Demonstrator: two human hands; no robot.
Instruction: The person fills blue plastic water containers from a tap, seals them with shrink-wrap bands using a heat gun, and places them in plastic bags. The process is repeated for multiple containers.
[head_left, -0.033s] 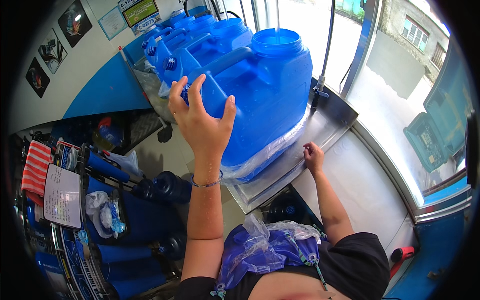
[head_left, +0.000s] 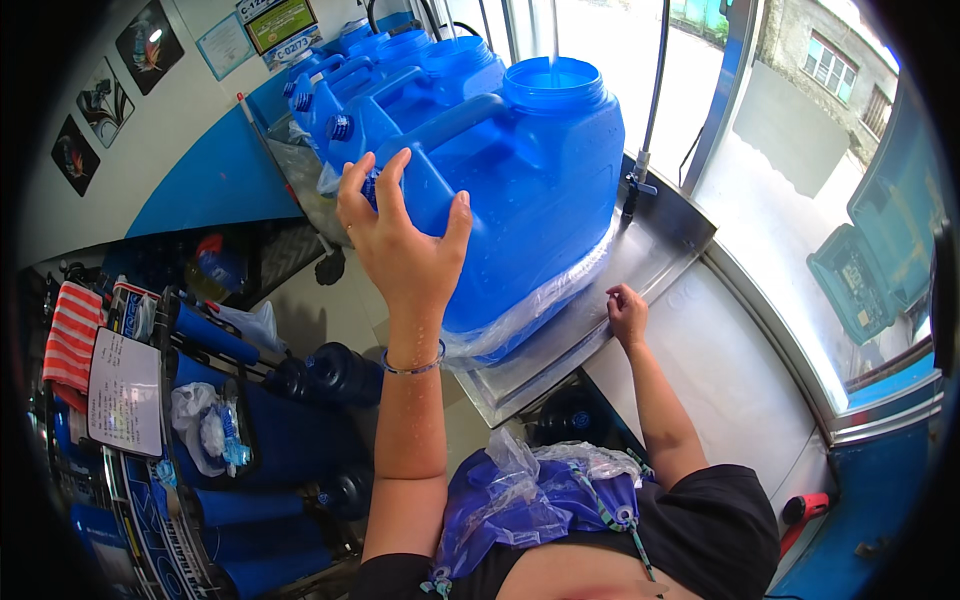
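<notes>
A big blue water jug [head_left: 540, 210] stands on a stainless steel counter [head_left: 660, 265], its lower part wrapped in clear plastic. A stream of water [head_left: 556, 30] runs down into its wide uncapped mouth. My left hand [head_left: 405, 245] is at the jug's near left top corner, fingers and thumb spread and slightly bent. Behind those fingers a small blue spout cap [head_left: 370, 188] partly shows. Loosely curled, my right hand [head_left: 627, 315] rests at the counter's front edge, to the right of the jug; nothing shows in it.
Several similar blue jugs [head_left: 400, 95] line up behind, one also under a water stream. A valve [head_left: 637, 185] stands right of the front jug. Round dark blue bottles [head_left: 345, 372] sit on the floor at left, near a rack with a striped towel [head_left: 75, 335] and a whiteboard [head_left: 125, 390].
</notes>
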